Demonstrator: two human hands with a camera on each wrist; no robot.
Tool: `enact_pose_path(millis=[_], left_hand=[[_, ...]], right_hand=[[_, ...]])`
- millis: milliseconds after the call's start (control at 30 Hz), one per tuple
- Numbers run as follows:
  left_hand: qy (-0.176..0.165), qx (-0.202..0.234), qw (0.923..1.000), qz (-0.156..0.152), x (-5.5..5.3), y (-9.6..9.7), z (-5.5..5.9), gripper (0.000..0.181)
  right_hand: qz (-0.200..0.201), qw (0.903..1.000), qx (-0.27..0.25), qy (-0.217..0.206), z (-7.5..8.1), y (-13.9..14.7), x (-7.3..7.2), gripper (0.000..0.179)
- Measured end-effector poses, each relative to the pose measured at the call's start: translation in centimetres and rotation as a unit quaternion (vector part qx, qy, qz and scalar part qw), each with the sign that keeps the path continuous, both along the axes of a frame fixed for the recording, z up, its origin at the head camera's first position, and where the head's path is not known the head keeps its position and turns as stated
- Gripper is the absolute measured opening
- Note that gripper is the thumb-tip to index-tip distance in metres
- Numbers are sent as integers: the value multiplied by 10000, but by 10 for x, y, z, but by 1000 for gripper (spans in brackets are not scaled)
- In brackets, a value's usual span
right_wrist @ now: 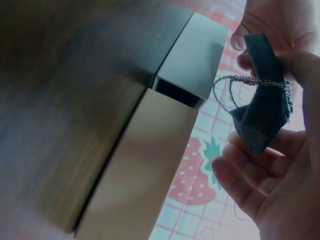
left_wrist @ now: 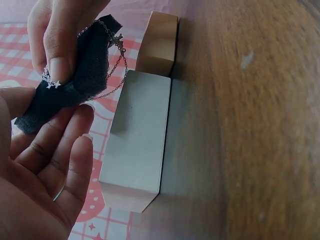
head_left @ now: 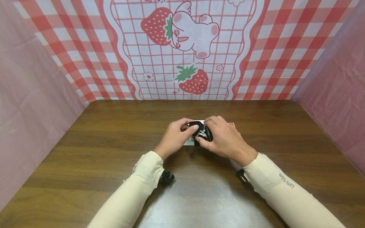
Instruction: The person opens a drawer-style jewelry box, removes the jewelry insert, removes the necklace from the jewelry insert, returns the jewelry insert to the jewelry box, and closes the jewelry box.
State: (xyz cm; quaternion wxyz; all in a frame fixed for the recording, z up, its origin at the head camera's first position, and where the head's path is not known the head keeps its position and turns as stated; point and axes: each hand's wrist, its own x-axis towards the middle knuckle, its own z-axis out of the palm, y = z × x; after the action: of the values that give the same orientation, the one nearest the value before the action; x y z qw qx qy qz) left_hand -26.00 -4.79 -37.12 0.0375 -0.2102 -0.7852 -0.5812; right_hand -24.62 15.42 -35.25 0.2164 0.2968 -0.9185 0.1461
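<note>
Both hands hold a black foam jewelry insert (left_wrist: 89, 72) above the table, its surface dark and fuzzy. Round it runs a thin silver chain (left_wrist: 120, 45) with small star charms, part of which hangs loose in a loop. My left hand (head_left: 175, 136) pinches one end, thumb on top and fingers underneath. At the other side my right hand (head_left: 225, 136) grips the insert between thumb and fingers. Behind the hands, a white box part (left_wrist: 140, 132) lies on the table, with a dark opening at one end in the right wrist view. A tan box part (right_wrist: 140, 162) lies end to end with it.
The brown wood-grain table (head_left: 114, 136) carries the box parts near its middle. A red-and-white checked cloth (head_left: 94, 41) with strawberries hangs along the far edge. Pink cloth (head_left: 34, 88) hangs at the left and right sides. Dark wrist cameras (head_left: 167, 177) sit under both sleeves.
</note>
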Motion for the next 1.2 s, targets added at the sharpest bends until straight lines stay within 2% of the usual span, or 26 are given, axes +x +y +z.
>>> enact_pose_path(millis=[500, 700, 967, 1200], left_hand=[[277, -78, 9995, 106, 0, -1, -2, 21], [322, -66, 9993, 170, -2, -3, -5, 18], [296, -36, 9993, 208, -2, -2, -5, 19], [232, -25, 9994, 261, -2, -2, -5, 19]], right_hand=[[57, 10000, -73, -13, -1, 2, 0, 51], [-90, 9998, -169, -5, 0, 3, -1, 42], [21, 9993, -335, 147, -2, 5, -4, 32], [30, 9990, -374, 232, -2, 7, -4, 32]])
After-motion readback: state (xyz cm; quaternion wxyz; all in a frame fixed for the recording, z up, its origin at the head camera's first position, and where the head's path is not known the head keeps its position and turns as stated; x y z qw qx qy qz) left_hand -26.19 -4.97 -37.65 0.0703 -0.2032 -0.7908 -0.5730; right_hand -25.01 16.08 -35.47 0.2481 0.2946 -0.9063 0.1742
